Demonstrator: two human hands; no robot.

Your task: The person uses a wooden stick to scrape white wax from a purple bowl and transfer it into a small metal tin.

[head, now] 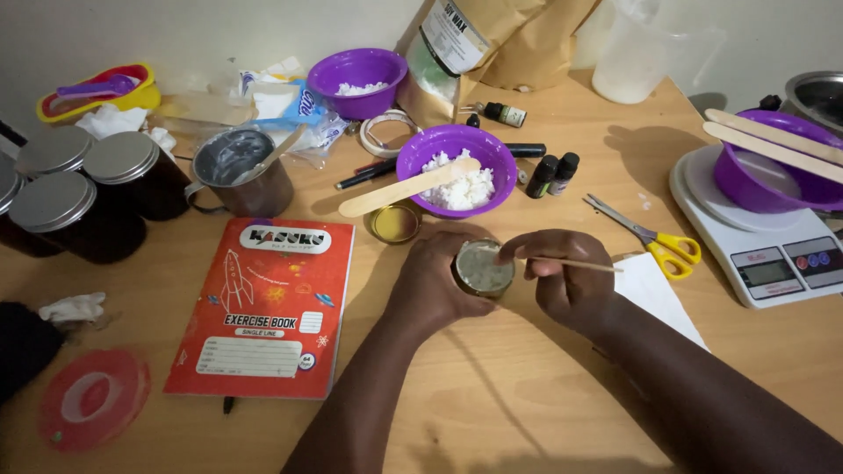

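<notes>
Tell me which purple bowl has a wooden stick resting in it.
The middle purple bowl, nearest the hands: a wooden stick leans inside it, on white flakes.

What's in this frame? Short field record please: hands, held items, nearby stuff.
left hand: wrapped around small round tin of pale set wax, on wooden table
right hand: pinching thin wooden stick, tip at the tin's top
behind tin: purple bowl of white flakes, flat wooden stirrer across its rim, gold lid
right: yellow-handled scissors, white scale
left: red exercise book, metal cup, dark lidded jars
</notes>
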